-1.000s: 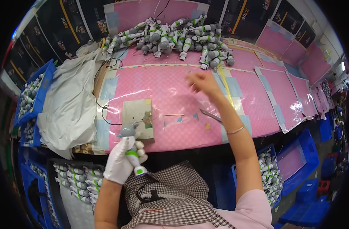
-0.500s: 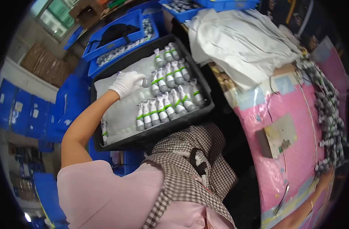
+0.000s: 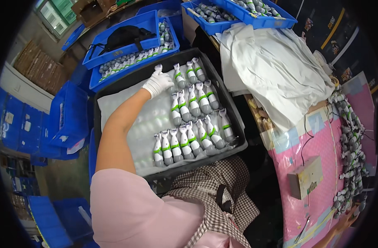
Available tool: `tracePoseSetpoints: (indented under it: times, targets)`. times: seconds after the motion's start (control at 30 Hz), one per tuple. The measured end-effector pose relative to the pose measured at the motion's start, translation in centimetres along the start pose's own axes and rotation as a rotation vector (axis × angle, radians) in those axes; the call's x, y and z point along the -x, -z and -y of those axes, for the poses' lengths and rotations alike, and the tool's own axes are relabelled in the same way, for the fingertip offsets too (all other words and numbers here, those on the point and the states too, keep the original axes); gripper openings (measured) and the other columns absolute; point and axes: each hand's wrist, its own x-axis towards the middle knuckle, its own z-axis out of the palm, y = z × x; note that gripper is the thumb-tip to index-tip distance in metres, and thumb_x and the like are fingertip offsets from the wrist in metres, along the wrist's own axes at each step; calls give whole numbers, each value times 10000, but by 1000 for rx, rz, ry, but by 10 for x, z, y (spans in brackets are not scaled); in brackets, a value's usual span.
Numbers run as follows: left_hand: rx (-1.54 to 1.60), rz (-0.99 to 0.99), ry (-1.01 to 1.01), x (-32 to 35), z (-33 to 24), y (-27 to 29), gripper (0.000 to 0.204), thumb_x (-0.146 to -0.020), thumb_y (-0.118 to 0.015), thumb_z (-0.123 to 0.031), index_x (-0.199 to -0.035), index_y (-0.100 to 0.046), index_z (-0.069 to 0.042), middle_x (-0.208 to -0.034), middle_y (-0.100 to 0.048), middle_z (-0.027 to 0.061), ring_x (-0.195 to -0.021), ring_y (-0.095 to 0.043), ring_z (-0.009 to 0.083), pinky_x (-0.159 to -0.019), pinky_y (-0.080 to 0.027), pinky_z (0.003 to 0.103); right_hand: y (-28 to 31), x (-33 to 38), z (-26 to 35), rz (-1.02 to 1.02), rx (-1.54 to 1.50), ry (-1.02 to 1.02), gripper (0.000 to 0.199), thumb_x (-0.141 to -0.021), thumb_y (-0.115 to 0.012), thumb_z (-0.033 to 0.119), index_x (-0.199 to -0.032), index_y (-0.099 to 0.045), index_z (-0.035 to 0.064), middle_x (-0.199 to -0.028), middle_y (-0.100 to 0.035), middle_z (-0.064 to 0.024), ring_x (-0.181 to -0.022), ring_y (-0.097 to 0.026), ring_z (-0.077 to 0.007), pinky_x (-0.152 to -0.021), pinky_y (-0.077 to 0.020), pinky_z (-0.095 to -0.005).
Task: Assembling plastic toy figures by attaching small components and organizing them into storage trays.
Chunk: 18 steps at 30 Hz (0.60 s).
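Note:
My left hand (image 3: 158,84), in a white glove, is closed around a white-and-grey bottle-shaped device (image 3: 158,67), over the back part of a black crate (image 3: 172,173). Its pale top pokes out past the fingers; the glove covers most of it. Just right of the glove, similar devices with green bands (image 3: 192,101) lie in three rows on a white sheet (image 3: 133,124). At the far lower right, my right hand (image 3: 351,218) is beside the near end of a heap of such devices (image 3: 351,153). Its fingers are small and blurred, so their grip is unclear.
Stacked blue trays (image 3: 133,58) with devices and a black bag stand behind the crate. To the right is a pink-covered table (image 3: 321,144) bearing a small box (image 3: 305,177) and a crumpled white sheet (image 3: 271,70). Blue bins (image 3: 69,113) stand at left.
My left hand has moved away from me toward the back of the crate, still holding a device. The whole view has shifted, and my right hand stays by the heap.

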Motion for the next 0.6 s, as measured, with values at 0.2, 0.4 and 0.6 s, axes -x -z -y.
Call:
tracePoseSetpoints:
  times: [0.2,0.4,0.6]
  targets:
    - [182,-140,128,-14,-5,-9,122,-796,-552,-246,-878,-641,-231,-886,-601,21,-890,-586,220,-867,-428,423,9,49,85,212,-194,-133,450,-864,-625,286,-1202,-522,8,-916,-607,-77,-738,-574,-149,-656,-472,-264]
    - [899,94,820,-24,-22,-29,258,-899,-512,-308,-1044,-569,-102,-980,-590,142,-876,-588,333,-725,-464,390,-29,93,154,547,-334,-210,237,-932,-526,198,-1129,-530,67,-834,-539,28,-580,-385,-16,-497,-319,-161]
    - [553,-248,433,-8,-27,-20,224,-856,-535,-139,-1074,-575,-103,-1014,-565,134,-893,-592,301,-761,-477,371,-36,134,232,720,-521,-180,463,-888,-532,72,-1310,-341,50,-938,-542,-32,-632,-458,-60,-571,-377,-186]
